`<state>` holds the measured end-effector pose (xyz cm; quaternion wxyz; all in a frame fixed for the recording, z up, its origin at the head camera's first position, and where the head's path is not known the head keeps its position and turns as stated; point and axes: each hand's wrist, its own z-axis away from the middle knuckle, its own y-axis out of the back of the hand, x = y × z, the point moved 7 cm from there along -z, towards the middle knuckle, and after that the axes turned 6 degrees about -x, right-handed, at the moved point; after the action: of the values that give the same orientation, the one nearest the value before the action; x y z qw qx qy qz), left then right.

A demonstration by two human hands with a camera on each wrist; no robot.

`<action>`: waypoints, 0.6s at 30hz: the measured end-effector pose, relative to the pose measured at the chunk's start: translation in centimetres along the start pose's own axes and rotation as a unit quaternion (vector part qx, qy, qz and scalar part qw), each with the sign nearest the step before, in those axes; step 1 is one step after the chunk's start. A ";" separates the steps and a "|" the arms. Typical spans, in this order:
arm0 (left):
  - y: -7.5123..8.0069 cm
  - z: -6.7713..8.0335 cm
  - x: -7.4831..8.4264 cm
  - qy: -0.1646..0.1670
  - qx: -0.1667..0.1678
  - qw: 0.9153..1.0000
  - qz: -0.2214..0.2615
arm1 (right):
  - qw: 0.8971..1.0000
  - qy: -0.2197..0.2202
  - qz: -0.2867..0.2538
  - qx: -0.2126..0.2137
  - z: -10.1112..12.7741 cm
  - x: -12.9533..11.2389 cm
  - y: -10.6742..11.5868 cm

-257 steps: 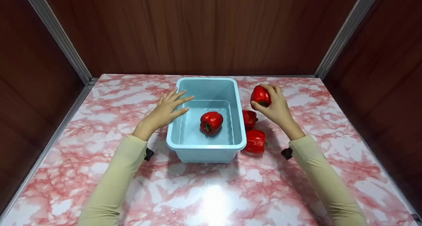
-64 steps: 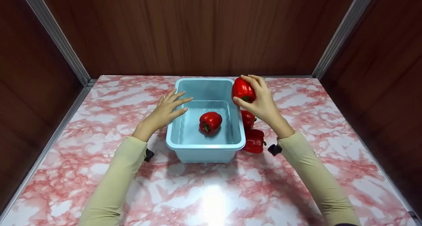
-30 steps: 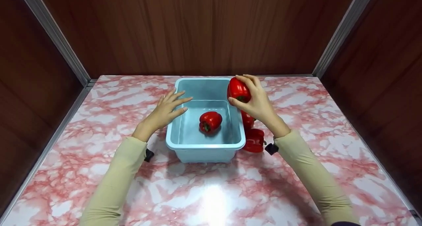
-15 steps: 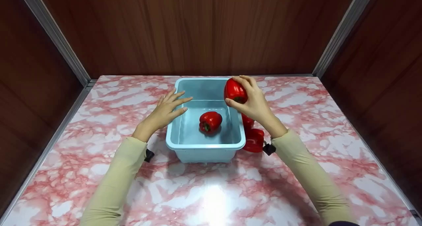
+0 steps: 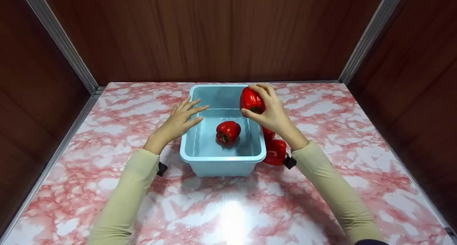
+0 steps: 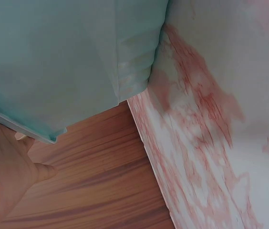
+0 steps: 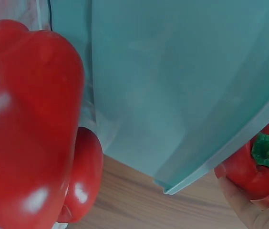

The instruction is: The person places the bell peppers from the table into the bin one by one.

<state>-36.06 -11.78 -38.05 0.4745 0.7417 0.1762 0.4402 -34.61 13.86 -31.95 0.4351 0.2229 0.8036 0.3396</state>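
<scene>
Head view, looking down on a pink-and-white marbled table (image 5: 107, 138) walled on three sides by dark wood panels (image 5: 214, 30). At centre, a light blue plastic tub (image 5: 223, 159), open at the top. Right hand (image 5: 273, 114) raised over the tub's far right corner, fingers and thumb curled round a red bell pepper (image 5: 252, 100), held in the air above the rim. Inside the tub, a second red pepper (image 5: 228, 132) lying on the bottom, stem end turned toward the viewer. On the table just right of the tub, two more red peppers: one (image 5: 267, 133) largely hidden behind the right wrist, the other (image 5: 275, 152) nearer, close against the tub's side. Left hand (image 5: 178, 121) released, fingers straight and spread, fingertips at the tub's left rim, grasping nothing. Pale yellow sleeves (image 5: 125, 195) on both arms. Right wrist view: held pepper's green stem (image 7: 265, 148) beside the tub's outer wall (image 7: 172, 86).
</scene>
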 end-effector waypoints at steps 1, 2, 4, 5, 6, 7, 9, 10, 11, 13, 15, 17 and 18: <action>0.0 0.0 0.0 0.000 0.000 1.000 0.000 | 1.000 0.000 0.000 -0.001 0.0 0.0 -0.1; 0.0 0.0 0.0 0.001 0.001 1.000 -0.001 | 1.000 -0.001 0.001 -0.002 0.0 0.0 -0.1; -0.1 0.0 -0.1 -0.001 0.000 1.000 0.000 | 1.000 0.001 0.001 -0.001 0.0 0.0 -0.2; -0.1 0.0 -0.1 -0.003 0.000 1.000 0.001 | 1.000 0.003 0.000 -0.001 0.0 0.0 -0.2; -0.1 0.0 -0.1 -0.003 0.000 1.000 0.002 | 1.000 0.005 0.001 -0.001 -0.1 0.0 -0.2; -0.1 0.0 -0.1 -0.005 0.001 1.000 0.004 | 1.000 0.007 0.002 0.000 -0.1 0.0 -0.3; -0.1 0.0 -0.1 -0.007 0.002 1.000 0.006 | 1.000 0.011 0.002 0.001 -0.1 -0.1 -0.3; 0.0 0.0 -0.1 -0.007 0.003 1.000 0.006 | 1.000 0.012 0.003 0.001 -0.1 -0.2 -0.3; 0.0 0.1 -0.1 -0.007 0.004 1.000 0.006 | 1.000 0.013 0.003 0.001 -0.1 -0.2 -0.3; 0.0 0.1 -0.1 -0.008 0.004 1.000 0.005 | 1.000 0.013 0.002 0.000 -0.1 -0.3 -0.4; 0.0 0.1 -0.1 -0.008 0.003 1.000 0.003 | 1.000 0.014 0.000 0.000 -0.2 -0.4 -0.4; 0.0 0.0 -0.1 -0.007 0.002 1.000 0.001 | 1.000 0.014 -0.002 0.000 -0.2 -0.4 -0.5; -0.1 0.0 -0.1 -0.008 0.002 1.000 0.001 | 1.000 0.014 -0.003 -0.001 -0.2 -0.4 -0.5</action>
<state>-36.11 -11.86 -38.16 0.4742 0.7460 0.1727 0.4346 -34.59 13.15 -32.04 0.4250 0.2158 0.8098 0.3422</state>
